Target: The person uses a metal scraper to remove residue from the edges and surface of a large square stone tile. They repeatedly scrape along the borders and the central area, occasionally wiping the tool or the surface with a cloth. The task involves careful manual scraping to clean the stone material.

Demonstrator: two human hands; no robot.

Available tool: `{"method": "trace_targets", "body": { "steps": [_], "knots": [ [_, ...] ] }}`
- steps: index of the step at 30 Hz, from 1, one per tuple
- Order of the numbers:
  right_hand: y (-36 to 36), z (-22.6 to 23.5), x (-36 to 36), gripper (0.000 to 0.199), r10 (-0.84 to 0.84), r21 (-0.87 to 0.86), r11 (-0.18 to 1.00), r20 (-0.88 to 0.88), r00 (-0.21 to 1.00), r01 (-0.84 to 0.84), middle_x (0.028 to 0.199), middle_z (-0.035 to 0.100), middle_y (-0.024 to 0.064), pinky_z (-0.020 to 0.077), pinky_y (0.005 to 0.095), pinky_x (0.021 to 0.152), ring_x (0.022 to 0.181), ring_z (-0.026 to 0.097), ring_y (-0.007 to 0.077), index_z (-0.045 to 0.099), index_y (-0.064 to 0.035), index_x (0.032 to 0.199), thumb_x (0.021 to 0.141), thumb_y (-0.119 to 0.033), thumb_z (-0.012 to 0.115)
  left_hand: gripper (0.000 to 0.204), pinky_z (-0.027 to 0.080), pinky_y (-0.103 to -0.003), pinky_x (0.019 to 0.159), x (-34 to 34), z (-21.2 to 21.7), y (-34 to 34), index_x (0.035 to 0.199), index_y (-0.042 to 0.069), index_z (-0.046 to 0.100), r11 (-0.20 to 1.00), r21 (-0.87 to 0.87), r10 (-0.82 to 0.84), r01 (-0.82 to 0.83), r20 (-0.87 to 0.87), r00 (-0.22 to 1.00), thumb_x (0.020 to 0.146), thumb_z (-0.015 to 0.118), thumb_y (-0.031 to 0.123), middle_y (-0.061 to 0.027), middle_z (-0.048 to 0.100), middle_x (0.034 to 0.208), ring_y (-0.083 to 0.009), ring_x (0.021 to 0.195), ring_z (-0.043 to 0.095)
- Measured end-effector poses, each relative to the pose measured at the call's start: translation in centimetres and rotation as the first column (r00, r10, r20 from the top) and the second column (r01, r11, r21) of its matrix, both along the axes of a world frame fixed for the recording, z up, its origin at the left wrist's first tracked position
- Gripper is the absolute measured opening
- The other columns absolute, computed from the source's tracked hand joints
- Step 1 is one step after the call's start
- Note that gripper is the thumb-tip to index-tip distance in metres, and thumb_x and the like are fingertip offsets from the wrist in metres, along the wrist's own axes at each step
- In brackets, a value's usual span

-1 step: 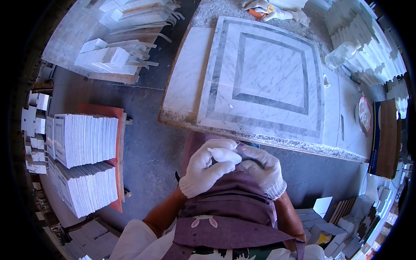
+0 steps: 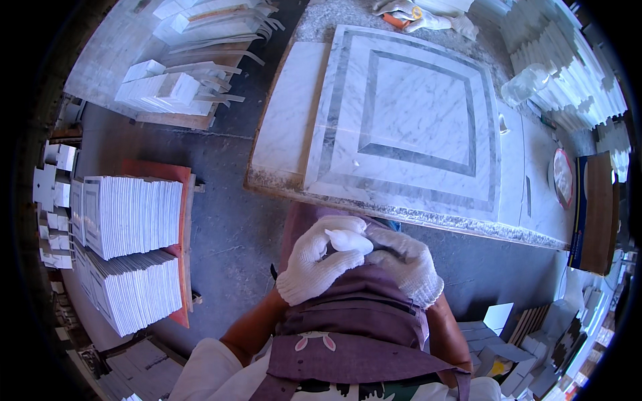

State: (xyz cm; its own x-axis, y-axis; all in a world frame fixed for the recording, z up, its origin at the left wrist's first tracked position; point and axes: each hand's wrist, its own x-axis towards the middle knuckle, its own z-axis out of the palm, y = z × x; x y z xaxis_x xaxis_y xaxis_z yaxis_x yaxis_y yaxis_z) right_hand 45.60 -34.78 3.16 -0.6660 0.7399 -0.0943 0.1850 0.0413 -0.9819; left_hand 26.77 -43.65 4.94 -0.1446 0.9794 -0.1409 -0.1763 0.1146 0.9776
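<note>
In front of my apron, below the near edge of the worktable, my left hand point(image 2: 315, 266) in a white knit glove is closed round a small smooth white object point(image 2: 350, 241) with a pointed tip; its exact kind does not show. My right hand point(image 2: 409, 262), gloved too, has its fingers curled in against the object's other end, and what lies between those fingers is hidden. Beyond both hands, a square marble panel point(image 2: 418, 113) with grey inlaid bands lies flat on the table, touched by neither hand.
White knit gloves point(image 2: 431, 22) with something orange lie at the table's far edge. A white round thing with a red rim point(image 2: 562, 178) and a cardboard box point(image 2: 594, 214) stand right. Stacked tiles point(image 2: 137, 214) rest on a pallet at left. A clear plastic container point(image 2: 525, 85) sits far right.
The white object has tilted a little, its tip shifting slightly to the right in my left hand. Both hands stay in nearly the same place.
</note>
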Motion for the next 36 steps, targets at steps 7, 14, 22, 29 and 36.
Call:
{"method": "trace_targets", "body": {
  "steps": [7,14,22,29,36],
  "knots": [
    [1.2,1.0,0.1,0.027,0.1,0.206,0.968,0.217,0.971,-0.145,0.111,0.069,0.017,0.0543,0.0338,0.085,0.099,0.069,0.0306,0.071,-0.0024,0.113,0.086,-0.002,0.069,0.029,0.048,-0.036,0.099,0.5,0.0,0.5,0.1,0.008,0.077,0.967,0.229,0.009,0.112,-0.47,0.882,0.072,0.08,0.001,-0.0081,0.064,0.117,-0.0258,0.112,0.061],
    [2.8,0.0,0.9,0.044,-0.175,-0.263,0.948,0.048,0.983,0.181,0.105,0.065,0.008,0.0521,0.027,0.08,0.088,0.06,0.0108,0.057,-0.0022,0.137,0.094,0.007,0.054,0.022,0.044,-0.033,0.099,-1.8,-1.1,1.0,0.106,0.003,0.066,0.937,0.277,0.308,-0.214,-0.36,0.881,0.085,0.067,-0.003,-0.0102,0.064,0.112,-0.02,0.109,0.059],
    [5.3,0.8,-1.7,0.047,-0.095,0.104,0.992,0.249,0.964,0.071,0.099,0.067,0.0182,0.0522,0.0338,0.073,0.082,0.066,0.0255,0.054,-0.0068,0.141,0.095,-0.003,0.055,0.02,0.056,-0.026,0.079,-4.7,-4.4,7.0,0.109,-0.001,0.061,0.774,0.461,0.563,-0.434,-0.189,0.805,0.09,0.068,-0.004,-0.0101,0.067,0.112,-0.013,0.095,0.064],
    [6.4,2.3,-4.0,0.044,-0.039,0.406,0.903,0.405,0.913,-0.141,0.099,0.065,0.0241,0.0515,0.0424,0.078,0.087,0.065,0.0405,0.059,-0.0041,0.134,0.092,-0.016,0.061,0.026,0.053,-0.034,0.085,-5.8,-8.6,8.4,0.106,0.002,0.064,0.705,0.636,0.662,-0.314,-0.43,0.614,0.083,0.076,0.002,-0.0113,0.069,0.107,-0.0222,0.096,0.067],
    [6.9,2.3,-4.6,0.039,-0.068,0.457,0.875,0.444,0.894,-0.16,0.095,0.066,0.0213,0.0524,0.0435,0.076,0.086,0.066,0.0393,0.064,-0.0088,0.129,0.092,-0.02,0.064,0.029,0.053,-0.035,0.086,-5.5,-9.1,8.4,0.108,0.003,0.064,0.713,0.607,0.657,-0.352,-0.402,0.638,0.082,0.077,0.002,-0.0119,0.069,0.107,-0.0239,0.096,0.068]
  ]
}}
